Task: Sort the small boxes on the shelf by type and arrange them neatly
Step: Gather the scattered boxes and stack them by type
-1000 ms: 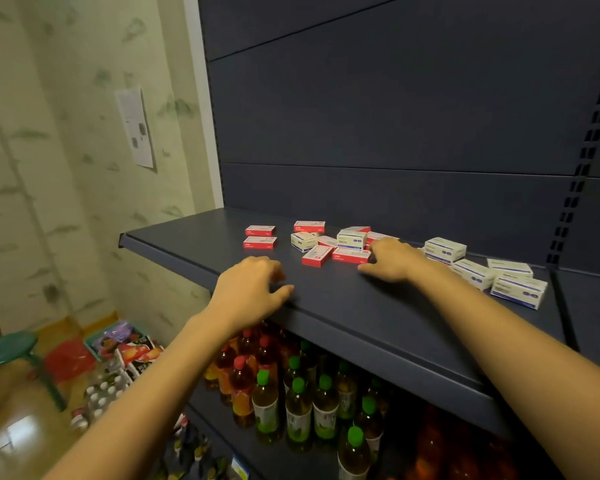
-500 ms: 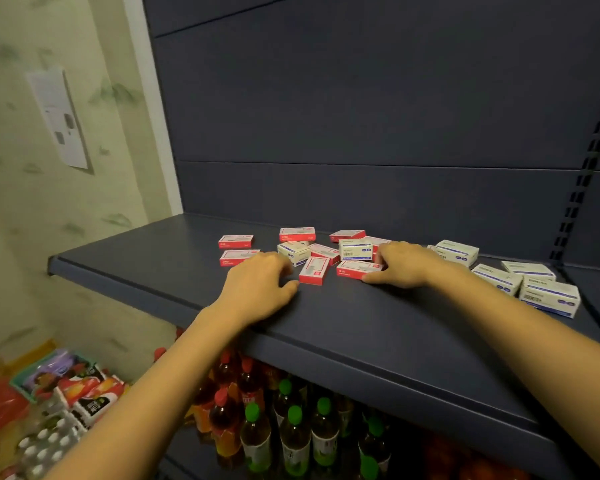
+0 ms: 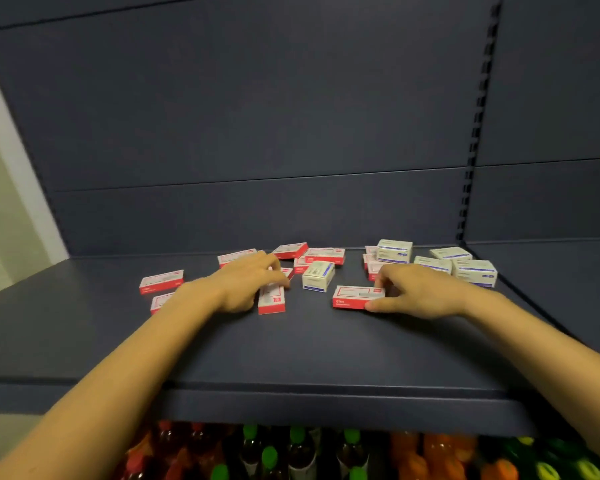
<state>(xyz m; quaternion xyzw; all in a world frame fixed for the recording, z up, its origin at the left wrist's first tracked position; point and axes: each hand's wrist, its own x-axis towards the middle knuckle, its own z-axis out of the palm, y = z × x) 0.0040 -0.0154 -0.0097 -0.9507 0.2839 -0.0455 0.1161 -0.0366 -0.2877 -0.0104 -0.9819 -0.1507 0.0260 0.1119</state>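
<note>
Red box point(image 3: 352, 296): lying crosswise, leftward of right hand point(image 3: 420, 292).
Right hand: pinching its end.
Left hand point(image 3: 243, 282): touching second box point(image 3: 271, 303), grip unclear.

I saw dark blue-grey shelf point(image 3: 309, 351); red boxes point(image 3: 355, 296) with white tops, red frames; white boxes point(image 3: 394, 251) with blue stripes; bottles point(image 3: 300, 462) with green, red caps point(image 3: 269, 457).

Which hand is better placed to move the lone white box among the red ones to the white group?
Probably the right hand: the white box lies just beside it, and the white group sits behind it. It must first release the red box it pinches. The left hand would cross over.
</note>
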